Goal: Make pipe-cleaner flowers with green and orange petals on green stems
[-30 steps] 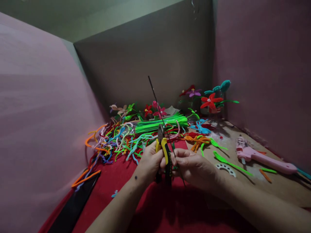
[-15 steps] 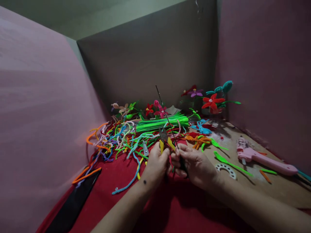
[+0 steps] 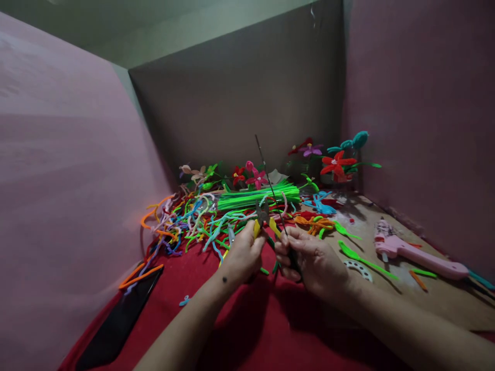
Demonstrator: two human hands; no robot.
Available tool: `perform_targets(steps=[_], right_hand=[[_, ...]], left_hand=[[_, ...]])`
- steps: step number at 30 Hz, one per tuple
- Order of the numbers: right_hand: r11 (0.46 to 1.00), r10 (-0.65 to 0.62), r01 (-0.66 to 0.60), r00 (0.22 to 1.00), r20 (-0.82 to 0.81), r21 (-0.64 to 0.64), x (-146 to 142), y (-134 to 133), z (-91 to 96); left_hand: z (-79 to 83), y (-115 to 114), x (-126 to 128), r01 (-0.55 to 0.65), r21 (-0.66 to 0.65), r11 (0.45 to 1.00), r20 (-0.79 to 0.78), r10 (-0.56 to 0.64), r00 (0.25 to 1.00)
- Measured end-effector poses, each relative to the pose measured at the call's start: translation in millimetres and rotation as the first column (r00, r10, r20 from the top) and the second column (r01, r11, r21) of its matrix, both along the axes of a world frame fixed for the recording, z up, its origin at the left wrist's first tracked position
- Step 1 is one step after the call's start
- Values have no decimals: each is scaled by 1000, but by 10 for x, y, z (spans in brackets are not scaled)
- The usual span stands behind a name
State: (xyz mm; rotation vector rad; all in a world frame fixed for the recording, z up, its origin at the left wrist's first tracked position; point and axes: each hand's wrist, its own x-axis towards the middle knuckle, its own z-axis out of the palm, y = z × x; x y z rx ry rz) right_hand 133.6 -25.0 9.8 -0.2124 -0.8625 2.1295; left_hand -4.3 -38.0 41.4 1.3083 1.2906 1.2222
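Note:
A pair of wire cutters (image 3: 262, 212) with dark jaws points away from me, its yellow handles spread. My left hand (image 3: 244, 253) is closed around the left handle. Closed fingers of my right hand (image 3: 309, 255) are at the other handle, whose lower end is largely hidden by them. A thin dark wire (image 3: 267, 175) rises from my right fingertips, leaning left past the cutters. Beside my left hand lies a second grey-jawed tool (image 3: 231, 233), partly covered. Green pipe cleaner pieces (image 3: 264, 271) show on the red cloth (image 3: 247, 330) between my hands.
Tangled pipe cleaners (image 3: 216, 226) and a green bundle (image 3: 259, 196) lie ahead. Pipe cleaner flowers (image 3: 337, 164) stand behind. A pink glue gun (image 3: 421, 256) and white ring piece (image 3: 359, 269) rest on brown board at right. A black flat object (image 3: 119, 319) lies left. Pink walls flank the space.
My hands have moved slightly apart, and the cutters' handles are spread wider. My left hand now covers more of the blue pipe cleaner. The wire has shifted slightly right with my right hand.

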Motion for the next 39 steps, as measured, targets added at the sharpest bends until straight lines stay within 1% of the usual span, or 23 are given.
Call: perform_targets(steps=[3,5,7,9,11,13,14,16,18,21,23,26,30,36,38,39], right_hand=[[1000,-12,12,1000,8,-6,8,-12,-18],[1000,-22,23,1000,-4,21,10,-25,-28],[999,-17,17,1000,0,38,32,-33,-27],[1000,-11,10,1000,26,27,79,-30,-11],[1000,-12,12,999,39,4,132,-15,23],[1000,-19,19,1000,13,2,169,5,61],[1000,-20,20,1000,-7,4,175,15,75],[1000,-19,19,999,-46,-6,165,29,80],[1000,-16,15,997,-71,-26,129,33,53],[999,-27,24,995,-96,-30,64,27,-9],[1000,-28,28,994,-109,-3,39,26,-30],[999,-34,37,994,-100,28,46,48,-16],[1000,-4,5,999,-52,10,96,87,4],[1000,2,-2,999,-37,8,100,84,-24],[1000,5,-5,1000,-15,11,97,93,-21],[1000,2,-2,1000,1,10,100,103,-17]], left_hand=[[-15,9,13,-79,118,990,-134,94,986],[-27,-1,56,-102,153,983,-121,121,985],[-21,-24,86,-61,116,991,-82,70,994],[8,-52,74,53,35,998,-41,-52,998],[36,-77,28,196,-23,980,59,-195,979],[35,-90,-19,298,-19,954,217,-287,933],[19,-91,-32,325,-15,946,306,-305,902],[-40,-83,-24,353,-49,934,444,-296,846],[-116,-67,23,381,-97,920,509,-283,813],[-206,-50,114,371,-75,926,530,-278,801],[-218,-49,143,343,-46,938,549,-264,793],[-159,-62,112,340,-20,940,550,-274,789],[-63,-83,32,408,6,913,545,-345,764],[-65,-59,-12,457,76,886,549,-420,723],[-49,-50,-57,465,63,883,557,-417,718],[-33,-47,-89,452,44,891,560,-397,728]])
